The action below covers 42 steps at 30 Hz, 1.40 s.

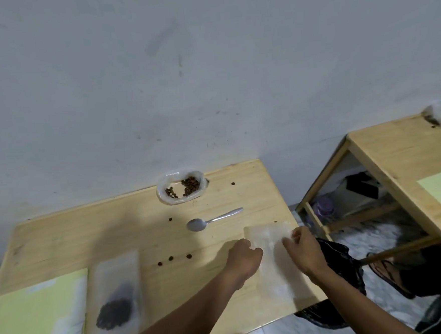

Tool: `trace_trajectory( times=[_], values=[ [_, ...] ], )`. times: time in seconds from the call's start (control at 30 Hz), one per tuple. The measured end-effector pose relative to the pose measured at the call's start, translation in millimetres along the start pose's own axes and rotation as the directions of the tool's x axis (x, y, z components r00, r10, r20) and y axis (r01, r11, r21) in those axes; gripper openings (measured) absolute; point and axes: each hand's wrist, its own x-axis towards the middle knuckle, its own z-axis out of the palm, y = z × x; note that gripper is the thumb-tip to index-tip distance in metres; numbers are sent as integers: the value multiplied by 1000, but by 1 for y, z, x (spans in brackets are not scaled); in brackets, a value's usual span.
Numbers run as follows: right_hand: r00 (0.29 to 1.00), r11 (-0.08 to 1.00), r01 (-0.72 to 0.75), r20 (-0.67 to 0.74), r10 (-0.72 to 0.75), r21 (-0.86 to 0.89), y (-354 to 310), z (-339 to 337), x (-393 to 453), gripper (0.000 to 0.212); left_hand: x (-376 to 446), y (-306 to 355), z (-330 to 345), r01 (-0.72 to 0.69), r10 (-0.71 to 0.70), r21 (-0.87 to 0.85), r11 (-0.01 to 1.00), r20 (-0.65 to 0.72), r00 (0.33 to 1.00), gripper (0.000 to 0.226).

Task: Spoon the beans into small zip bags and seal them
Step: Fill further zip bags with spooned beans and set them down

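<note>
An empty frosted zip bag lies flat near the right edge of the wooden table. My left hand pinches its left edge and my right hand pinches its right edge near the top. A metal spoon rests empty on the table just behind them. Further back, an open plastic bag of brown beans stands by the wall. At the front left, a filled zip bag with dark beans lies flat.
A yellow-green packet lies at the table's front left. A few loose beans are scattered mid-table. A black plastic bag hangs off the right edge. A second wooden table stands to the right.
</note>
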Motion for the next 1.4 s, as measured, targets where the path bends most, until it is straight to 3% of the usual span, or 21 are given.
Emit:
trace_trajectory(
  times=[0.1, 0.13, 0.23, 0.33, 0.47, 0.57, 0.63, 0.7, 0.77, 0.87, 1.0, 1.1, 1.17, 1.4],
  values=[
    [996, 937, 22, 78, -53, 348, -34, -11, -4, 14, -7, 5, -21, -144, 127, -77, 987, -197, 972, 15],
    [989, 907, 48, 104, -100, 419, -46, -15, -6, 14, -11, 8, -31, -207, 175, -108, 972, -252, 952, 8],
    [951, 824, 117, 176, -253, 555, -83, -21, -13, 9, -19, 18, -67, -368, 323, -59, 928, -363, 874, 17],
    [895, 760, 127, 257, -365, 637, -118, -21, -22, 15, -27, 24, -108, -416, 439, 149, 897, -407, 801, 9],
    [818, 761, 176, 338, -466, 625, -153, -5, -29, 21, -41, 24, -149, -399, 484, 273, 875, -481, 731, 6],
    [782, 751, 260, 325, -532, 607, -171, 16, -35, 20, -45, 20, -163, -372, 418, 210, 904, -613, 670, 8],
    [764, 740, 335, 291, -576, 584, -180, 27, -40, 23, -51, 21, -166, -361, 215, -129, 924, -606, 766, 16],
    [724, 738, 427, 291, -625, 523, -186, 37, -43, 21, -59, 26, -168, -298, 44, -554, 778, -426, 904, 27],
    [674, 728, 471, 330, -661, 498, -188, 45, -47, 17, -64, 29, -172, -250, 8, -741, 623, -314, 949, 34],
    [646, 726, 436, 377, -664, 532, -190, 53, -55, 22, -68, 27, -172, -271, 29, -772, 574, -311, 950, 36],
    [680, 723, 392, 350, -645, 569, -190, 59, -56, 21, -71, 24, -169, -292, 21, -765, 574, -342, 939, 25],
    [691, 732, 392, 347, -634, 557, -186, 64, -54, 31, -71, 24, -165, -309, 67, -757, 575, -333, 940, 11],
    [701, 744, 386, 351, -621, 546, -183, 65, -52, 35, -70, 23, -162, -313, 77, -740, 596, -335, 939, 16],
    [709, 739, 300, 377, -596, 603, -182, 61, -53, 24, -63, 18, -156, -338, 64, -743, 578, -372, 926, 11]
  ],
)
